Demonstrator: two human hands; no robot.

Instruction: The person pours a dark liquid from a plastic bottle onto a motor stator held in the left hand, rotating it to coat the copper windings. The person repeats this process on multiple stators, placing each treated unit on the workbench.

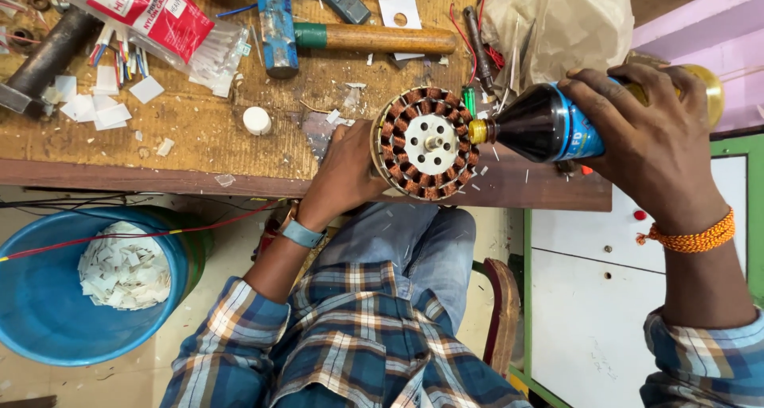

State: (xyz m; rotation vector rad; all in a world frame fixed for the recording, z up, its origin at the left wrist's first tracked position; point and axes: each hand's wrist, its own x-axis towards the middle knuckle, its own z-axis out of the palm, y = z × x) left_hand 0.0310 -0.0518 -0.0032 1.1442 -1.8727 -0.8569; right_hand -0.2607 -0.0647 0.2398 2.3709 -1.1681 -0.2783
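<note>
My left hand (346,169) grips the stator (426,143) at frame centre, face up over the bench (199,137) edge — steadying it. My right hand (645,137) clasps the bottle (541,125), laid sideways so its nozzle meets the windings.
</note>
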